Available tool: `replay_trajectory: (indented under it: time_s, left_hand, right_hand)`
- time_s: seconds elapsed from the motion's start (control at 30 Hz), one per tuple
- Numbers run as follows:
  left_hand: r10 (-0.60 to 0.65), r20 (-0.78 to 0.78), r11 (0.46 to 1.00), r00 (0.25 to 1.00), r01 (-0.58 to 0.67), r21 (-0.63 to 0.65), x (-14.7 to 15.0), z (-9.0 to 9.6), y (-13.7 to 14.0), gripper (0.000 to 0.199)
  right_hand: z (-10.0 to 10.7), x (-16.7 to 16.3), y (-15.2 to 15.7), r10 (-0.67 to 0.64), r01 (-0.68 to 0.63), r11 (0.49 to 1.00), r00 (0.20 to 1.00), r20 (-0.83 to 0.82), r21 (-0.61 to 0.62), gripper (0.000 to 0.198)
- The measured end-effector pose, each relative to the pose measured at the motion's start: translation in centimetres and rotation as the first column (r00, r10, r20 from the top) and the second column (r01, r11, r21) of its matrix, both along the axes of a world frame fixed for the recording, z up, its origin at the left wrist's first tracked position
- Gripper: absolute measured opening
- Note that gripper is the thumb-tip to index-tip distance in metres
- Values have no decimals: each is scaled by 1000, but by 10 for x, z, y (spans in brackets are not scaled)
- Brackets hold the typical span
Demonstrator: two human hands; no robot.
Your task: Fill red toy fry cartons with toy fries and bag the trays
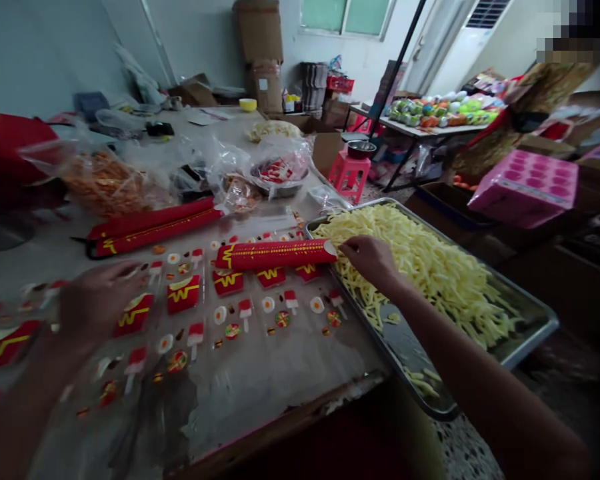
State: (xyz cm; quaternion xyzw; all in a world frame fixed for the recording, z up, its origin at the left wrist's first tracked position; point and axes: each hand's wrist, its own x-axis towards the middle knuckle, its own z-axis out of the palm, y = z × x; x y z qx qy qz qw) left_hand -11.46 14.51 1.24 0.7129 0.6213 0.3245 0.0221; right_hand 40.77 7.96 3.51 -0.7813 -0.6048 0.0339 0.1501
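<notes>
My right hand [373, 261] has its fingers pinched together at the right end of a long stack of nested red fries cartons [275, 255]. Whatever lies between those fingertips is too small to make out. Beside that hand, a metal tray [527, 340] holds a heap of pale yellow toy fries [420, 257]. My left hand [97, 297], smeared by motion, hovers over clear plastic sheets near a flat red fries carton [134, 313]. Its grip is unclear. Rows of small pieces, such as a red-and-white popsicle [244, 310] and a fried egg [220, 315], lie around more cartons.
A second red carton stack [153, 227] lies behind the rows. Farther back are a plastic bag of orange pieces [105, 183] and a bowl of red-and-white pieces [280, 175]. A pink stool [350, 175] stands beyond the table. Another person [545, 100] is at right, near a pink box [525, 187].
</notes>
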Motion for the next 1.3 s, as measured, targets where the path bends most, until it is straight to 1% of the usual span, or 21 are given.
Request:
replay_trajectory:
  time_s: [0.03, 0.07, 0.13, 0.17, 0.2, 0.23, 0.27, 0.33, 0.4, 0.5, 0.63, 0.7, 0.8, 0.87, 0.9, 0.93, 1.0, 1.07, 1.17, 1.23, 1.3]
  left_hand:
    - [-128, -71, 987, 989, 134, 94, 54, 1, 5, 30]
    - [-286, -153, 945, 946, 305, 122, 108, 2, 11, 30]
    - [-510, -293, 826, 809, 556, 97, 210, 1, 21, 40]
    - [-574, -350, 776, 740, 628, 54, 254, 0, 26, 57]
    - [-609, -382, 752, 695, 660, 3, 291, -1, 30, 80]
    - [-625, -376, 755, 684, 652, -69, 322, -2, 35, 93]
    - [-661, -364, 739, 656, 653, -165, 345, -3, 39, 93]
    - [-712, -318, 702, 626, 648, -295, 372, -4, 46, 84]
    - [-749, -263, 663, 608, 686, -301, 381, -5, 51, 77]
    - [-755, -176, 656, 632, 730, -192, 378, -9, 54, 87]
    - [-715, -188, 699, 673, 691, -184, 374, -14, 53, 89]
    - [-718, -201, 696, 666, 695, -181, 378, -12, 44, 96]
    - [-793, -148, 605, 592, 794, -64, 402, 3, 12, 119]
    - [-835, -96, 542, 542, 840, 35, 425, 21, -19, 116]
    - [-831, -70, 547, 551, 834, 67, 435, 29, -35, 108]
    - [-813, -44, 576, 580, 813, 84, 444, 37, -50, 101]
    - [-750, 8, 660, 662, 747, 71, 453, 46, -71, 99]
    - [-665, 63, 746, 744, 666, 8, 448, 44, -79, 103]
    - [-531, 124, 832, 838, 544, -107, 427, 32, -79, 93]
    - [-512, 138, 840, 848, 528, -126, 416, 26, -80, 83]
    - [-562, 145, 810, 815, 577, -103, 412, 27, -86, 78]
  right_hand:
    - [0, -4, 9, -7, 8, 999, 1000, 17, -47, 38]
    - [-1, -8, 17, -5, 8, 996, 1000, 28, -89, 38]
    - [-4, -16, 29, -5, 8, 991, 1000, 23, -132, 37]
    - [-6, -18, 33, -6, 7, 991, 1000, 10, -130, 35]
    - [-8, -19, 36, -9, 8, 993, 1000, -9, -120, 34]
    - [-10, -19, 38, -14, 10, 994, 999, -35, -108, 32]
    - [-11, -18, 38, -22, 16, 995, 998, -66, -94, 31]
    - [-12, -15, 33, -26, 18, 998, 989, -146, -58, 28]
    - [-11, -11, 24, 3, -6, 1000, 971, -238, -14, 26]
    - [-5, -6, 8, 48, -35, 998, 962, -268, 54, 24]
    - [5, 12, -18, 28, -19, 996, 994, -108, 87, 21]
    - [14, 26, -34, 29, -29, 993, 1000, 4, 114, 22]
    - [36, 41, -60, 62, -87, 986, 984, 167, 144, 24]
    - [54, 46, -77, 153, -182, 976, 964, 216, 119, 23]
    - [62, 49, -85, 204, -231, 967, 953, 223, 103, 22]
    - [69, 52, -94, 238, -264, 960, 945, 223, 92, 21]
    - [76, 65, -116, 237, -259, 962, 951, 199, 91, 21]
    - [69, 85, -139, 190, -203, 975, 973, 130, 93, 23]
    - [33, 109, -163, 222, -222, 975, 975, -9, 23, 19]
    - [2, 106, -164, 323, -324, 946, 946, -37, -31, 22]
    - [-23, 88, -155, 403, -403, 914, 915, 4, -52, 24]
